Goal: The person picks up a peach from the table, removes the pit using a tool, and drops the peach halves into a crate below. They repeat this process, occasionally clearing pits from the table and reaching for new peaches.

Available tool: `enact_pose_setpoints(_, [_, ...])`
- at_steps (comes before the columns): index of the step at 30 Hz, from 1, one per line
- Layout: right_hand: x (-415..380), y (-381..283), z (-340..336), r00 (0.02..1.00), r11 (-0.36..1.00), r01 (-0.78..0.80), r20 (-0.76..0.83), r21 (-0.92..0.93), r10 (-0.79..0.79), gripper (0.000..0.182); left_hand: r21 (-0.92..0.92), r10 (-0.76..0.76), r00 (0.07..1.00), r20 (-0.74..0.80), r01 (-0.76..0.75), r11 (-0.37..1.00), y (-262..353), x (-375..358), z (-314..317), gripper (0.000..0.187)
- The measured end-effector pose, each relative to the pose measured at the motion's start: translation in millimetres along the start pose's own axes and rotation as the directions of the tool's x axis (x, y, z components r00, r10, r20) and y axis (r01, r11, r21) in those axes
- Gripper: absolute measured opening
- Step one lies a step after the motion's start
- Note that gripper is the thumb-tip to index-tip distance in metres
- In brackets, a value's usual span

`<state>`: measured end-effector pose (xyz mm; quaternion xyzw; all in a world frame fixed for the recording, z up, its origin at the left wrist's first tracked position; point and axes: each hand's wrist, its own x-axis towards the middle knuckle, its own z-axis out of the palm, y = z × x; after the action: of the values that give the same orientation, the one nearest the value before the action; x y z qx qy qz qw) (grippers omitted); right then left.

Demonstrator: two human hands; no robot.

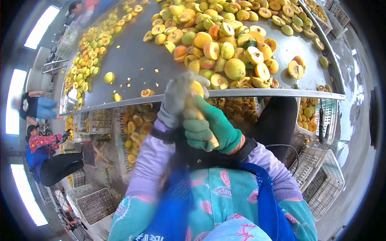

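Note:
Just in front of the table's near edge, my left hand [176, 96], in a grey glove, is closed around a yellow peach [196, 88]; the hand is blurred. My right hand [215, 124], in a green glove, is wrapped round the pale wooden handle [214, 141] of a tool. Its working end meets the peach between my hands and is hidden, so its kind does not show. Beyond my hands, a heap of whole and halved peaches [235, 69] lies on the metal table [134, 60].
Under the table edge stand crates of cut peaches [138, 124]. An empty crate [321, 182] sits on the wet floor at right, another crate [94, 205] at lower left. More peaches [86, 60] line the table's far left side. A co-worker in a red top [42, 140] is at left.

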<state>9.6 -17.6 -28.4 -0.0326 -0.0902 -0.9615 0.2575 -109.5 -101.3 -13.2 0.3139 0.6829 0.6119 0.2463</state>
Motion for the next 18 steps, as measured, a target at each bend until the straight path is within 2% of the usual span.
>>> enact_pose_setpoints(3, [-7.0, 4.9, -4.5, 0.997, 0.998, -0.070, -0.021, -0.005, 0.070, 0.044, -0.382, -0.215, 0.972, -0.090, 0.166, 0.909, -9.4, -16.5, 8.6, 0.053])
enact_pose_setpoints(4, [-8.8, 7.1, -7.9, 0.992, 0.992, -0.088, -0.098, -0.087, 0.079, 0.046, -0.325, -0.210, 0.973, -0.099, 0.168, 0.931, -10.7, -22.7, 6.6, 0.052])
enact_pose_setpoints(7, [-15.4, 8.3, -7.7, 0.959, 0.933, -0.178, -0.270, -0.314, 0.092, 0.043, 0.036, 0.068, 0.997, -0.029, -0.067, 0.997, -4.8, -27.5, 3.0, 0.036])
enact_pose_setpoints(9, [-16.3, 12.2, -5.3, 0.987, 0.986, -0.143, -0.089, -0.086, 0.136, 0.043, -0.052, -0.038, 0.998, -0.042, 0.036, 0.998, -3.5, -29.9, 2.4, 0.035])
enact_pose_setpoints(10, [-15.1, 14.0, -5.7, 0.989, 0.989, -0.145, -0.015, 0.003, 0.145, 0.043, -0.197, -0.083, 0.992, -0.094, 0.063, 0.978, -4.0, -34.4, 8.4, 0.045])
enact_pose_setpoints(11, [-14.8, 17.5, -6.7, 0.987, 0.983, -0.153, 0.057, 0.100, 0.148, 0.043, -0.406, -0.180, 0.975, -0.132, 0.112, 0.907, -6.0, -39.9, 6.1, 0.047])
enact_pose_setpoints(12, [-15.4, 21.0, -5.5, 0.983, 0.983, -0.167, 0.093, 0.074, 0.160, 0.043, -0.612, -0.276, 0.946, -0.168, 0.119, 0.781, -8.1, -45.5, 3.8, 0.049])
enact_pose_setpoints(13, [-22.2, 22.2, -0.4, 0.990, 0.990, -0.135, 0.035, 0.027, 0.134, 0.044, -0.774, -0.367, 0.908, -0.202, 0.082, 0.627, -10.0, -50.9, 1.4, 0.052])
enact_pose_setpoints(14, [-34.0, 20.9, 7.1, 0.994, 0.994, -0.103, -0.023, -0.022, 0.103, 0.045, -0.749, -0.460, 0.827, -0.325, 0.072, 0.659, 8.2, -62.3, -8.5, 0.045])
enact_pose_setpoints(15, [-46.4, 16.7, 10.4, 0.994, 0.994, -0.075, -0.082, -0.077, 0.069, 0.046, -0.368, -0.365, 0.825, -0.432, 0.208, 0.906, -4.9, -81.2, -42.8, 0.038])
enact_pose_setpoints(16, [-54.5, 7.6, -8.4, 0.990, 0.996, 0.024, -0.139, -0.091, -0.037, 0.043, -0.188, -0.287, 0.794, -0.535, 0.220, 0.957, 0.1, -80.6, -61.3, 0.031])
enact_pose_setpoints(17, [-63.1, -6.2, -46.5, 0.955, 0.999, 0.029, -0.296, 0.033, -0.018, 0.040, 0.408, -0.121, 0.821, -0.558, 0.398, 0.822, -12.0, -74.5, -90.4, 0.032])
enact_pose_setpoints(18, [-68.7, -8.3, -64.9, 0.847, 0.996, 0.087, -0.525, -0.007, -0.077, 0.038, 0.684, 0.037, 0.870, -0.492, 0.360, 0.635, -8.3, -65.3, -89.6, 0.032])
